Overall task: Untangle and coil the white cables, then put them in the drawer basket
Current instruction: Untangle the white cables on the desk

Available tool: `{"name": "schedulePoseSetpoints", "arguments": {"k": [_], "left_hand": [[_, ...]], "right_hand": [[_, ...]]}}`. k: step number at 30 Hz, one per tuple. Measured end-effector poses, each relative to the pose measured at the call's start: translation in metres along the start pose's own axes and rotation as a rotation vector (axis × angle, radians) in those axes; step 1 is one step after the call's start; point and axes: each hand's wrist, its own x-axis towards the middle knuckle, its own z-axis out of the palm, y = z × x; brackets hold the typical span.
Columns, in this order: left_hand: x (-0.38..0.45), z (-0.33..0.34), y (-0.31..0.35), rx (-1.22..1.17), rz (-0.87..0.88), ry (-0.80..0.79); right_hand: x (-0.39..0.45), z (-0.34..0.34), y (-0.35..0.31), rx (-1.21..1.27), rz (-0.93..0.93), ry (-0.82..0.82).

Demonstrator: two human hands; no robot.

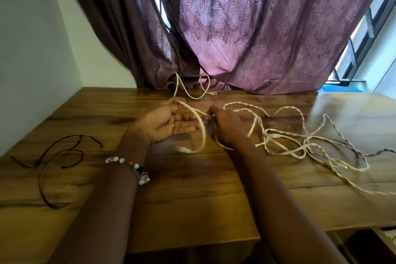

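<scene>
White cables (pixel 285 141): several, twisted together in a loose tangle on the table (pixel 192 199), right of centre; one strand runs from the tangle across both hands and on toward the curtain (pixel 257 28). Left hand (pixel 165 123): palm up, fingers relaxed, thumb and fingertip pinching the strand at its far end. Right hand (pixel 225 126): fingers curled, pinching the same strand beside the tangle. Step in hand, as judged: untangling; best to follow one free end through, feeding slack, never tugging knots tighter. Dark cord (pixel 57 161): lying apart, left. Markings: no legible writing or brand.
</scene>
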Motion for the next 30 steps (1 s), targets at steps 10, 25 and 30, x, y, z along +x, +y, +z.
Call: {"name": "schedulePoseSetpoints", "arguments": {"k": [10, 25, 30], "left_hand": [[0.009, 0.003, -0.009, -0.286, 0.050, -0.227], [0.015, -0.024, -0.002, 0.272, 0.336, -0.122], [0.018, -0.016, 0.006, -0.069, 0.655, -0.081]], "right_hand": [[0.007, -0.011, 0.000, -0.278, -0.007, 0.450], [0.030, -0.012, 0.023, -0.243, 0.174, 0.543], [0.035, -0.006, 0.010, -0.380, -0.377, 0.405]]}}
